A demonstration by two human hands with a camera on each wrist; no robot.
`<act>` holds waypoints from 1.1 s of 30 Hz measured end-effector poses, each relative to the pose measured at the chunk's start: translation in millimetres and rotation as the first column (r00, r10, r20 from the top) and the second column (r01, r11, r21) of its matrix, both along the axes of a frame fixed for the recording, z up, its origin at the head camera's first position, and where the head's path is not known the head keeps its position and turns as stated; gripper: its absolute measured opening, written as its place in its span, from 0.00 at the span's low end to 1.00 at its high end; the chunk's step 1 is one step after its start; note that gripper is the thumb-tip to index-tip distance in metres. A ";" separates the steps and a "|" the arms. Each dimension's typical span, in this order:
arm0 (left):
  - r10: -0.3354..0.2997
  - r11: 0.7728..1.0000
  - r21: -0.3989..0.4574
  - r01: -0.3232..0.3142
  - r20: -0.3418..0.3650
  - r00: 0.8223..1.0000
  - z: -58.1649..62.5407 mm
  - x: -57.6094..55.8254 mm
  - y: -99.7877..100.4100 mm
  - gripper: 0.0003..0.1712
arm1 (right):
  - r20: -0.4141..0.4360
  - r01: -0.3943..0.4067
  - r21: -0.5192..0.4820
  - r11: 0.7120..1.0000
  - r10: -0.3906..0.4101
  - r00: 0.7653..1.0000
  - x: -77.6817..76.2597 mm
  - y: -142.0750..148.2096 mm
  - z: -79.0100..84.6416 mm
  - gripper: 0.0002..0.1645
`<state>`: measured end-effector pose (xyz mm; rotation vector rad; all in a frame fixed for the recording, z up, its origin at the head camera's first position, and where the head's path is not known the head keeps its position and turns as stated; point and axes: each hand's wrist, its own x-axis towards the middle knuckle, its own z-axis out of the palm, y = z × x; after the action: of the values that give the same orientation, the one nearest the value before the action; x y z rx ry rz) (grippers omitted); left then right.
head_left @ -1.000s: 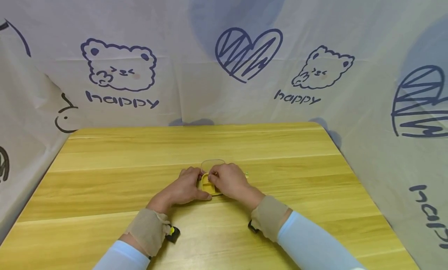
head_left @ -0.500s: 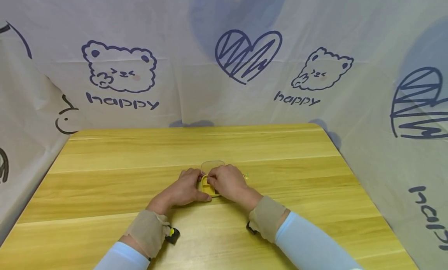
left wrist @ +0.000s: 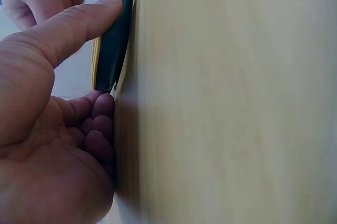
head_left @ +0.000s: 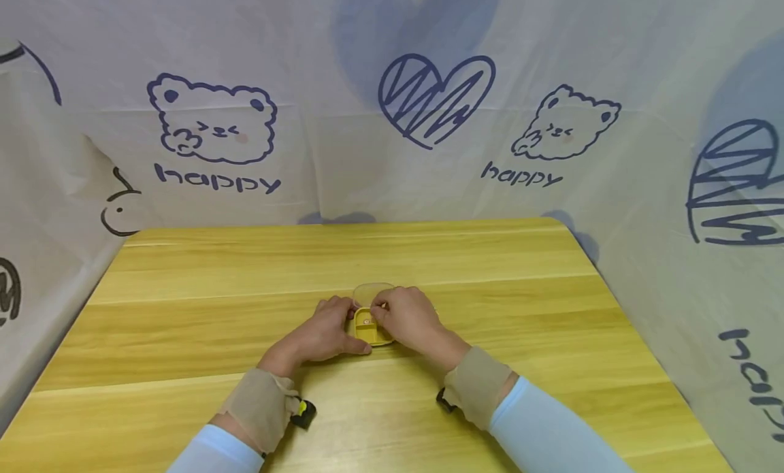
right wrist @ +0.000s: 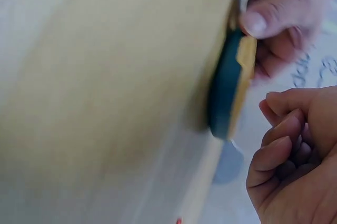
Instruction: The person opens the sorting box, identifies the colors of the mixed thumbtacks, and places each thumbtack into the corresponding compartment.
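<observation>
A small pill box (head_left: 365, 334) lies on the table, yellow inside with compartments and dark green outside. Its clear lid (head_left: 372, 286) stands open at the back. My left hand (head_left: 321, 333) holds the box from the left, thumb (left wrist: 108, 8) at the near side and fingers at the far side. Over the right part of the box is my right hand (head_left: 412, 318), fingers curled and thumb tip against the index finger; nothing shows between them. A tiny pale piece with a reddish mark (head_left: 367, 321) lies in the upper left compartment. The right compartment is partly hidden by the right hand.
The wooden table (head_left: 214, 275) reaches back to a white cloth (head_left: 343, 160) with printed bears and hearts. Just past my right hand, a tiny bit of the small things beside it shows; the hand hides the rest.
My right hand has moved slightly right, away from the upper left compartment, where the tiny marked piece now shows. The left hand keeps its hold on the pill box.
</observation>
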<state>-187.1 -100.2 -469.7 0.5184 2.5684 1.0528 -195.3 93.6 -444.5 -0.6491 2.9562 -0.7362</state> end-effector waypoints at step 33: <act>0.005 1.000 0.027 -0.004 -0.016 1.000 -0.4 1.1 0.1 0.37 | 0.071 0.219 0.067 0.973 -0.224 0.972 -1.8 88.1 -10.9 0.06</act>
<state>-186.0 -100.0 -470.0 0.5302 2.5732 1.0906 -197.1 181.8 -455.4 -0.2813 2.9951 -0.6662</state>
